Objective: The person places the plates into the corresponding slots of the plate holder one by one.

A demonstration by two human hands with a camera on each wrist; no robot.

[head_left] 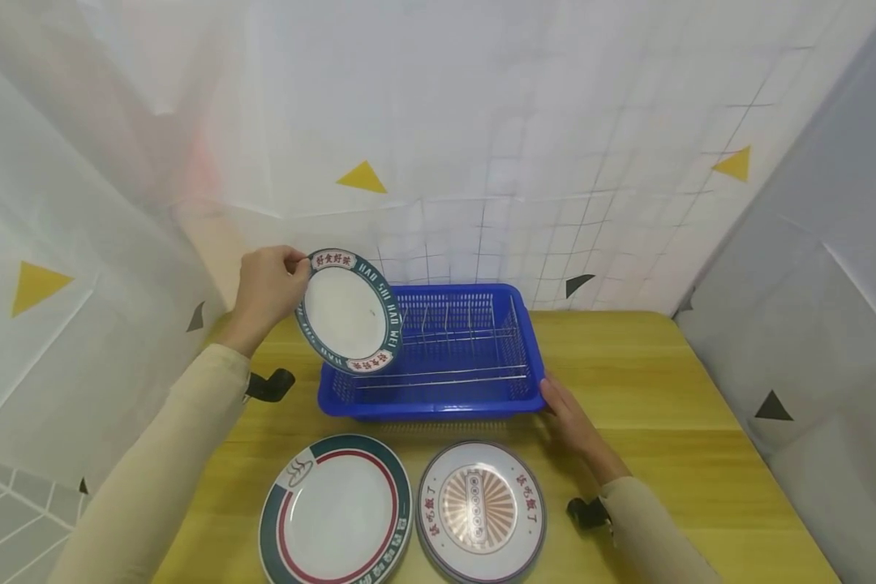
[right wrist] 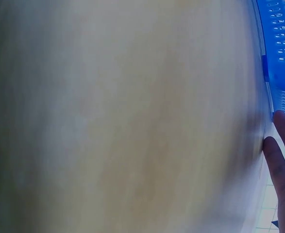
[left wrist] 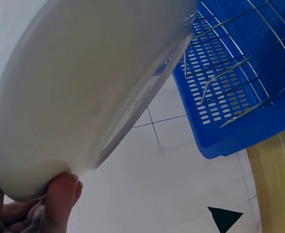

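Note:
My left hand (head_left: 268, 285) pinches the upper left rim of a white plate (head_left: 345, 312) with a dark green lettered border. That plate is held tilted above the left end of a blue basket (head_left: 431, 410), overlapping it in the head view. In the left wrist view the white underside of the plate (left wrist: 79, 92) fills the upper left, thumb and fingers at its edge. Inside the basket stands a metal wire rack (head_left: 445, 378). At the basket's front right corner rests my right hand (head_left: 573, 418), fingers extended; the right wrist view catches only part of it (right wrist: 283, 170).
In front of the basket lie a large plate with a green and red border (head_left: 336, 511) and, to its right, a stack of smaller plates with a sunburst print (head_left: 479, 511). The wooden table (head_left: 628, 357) meets white sheeting (head_left: 438, 122) behind and at both sides.

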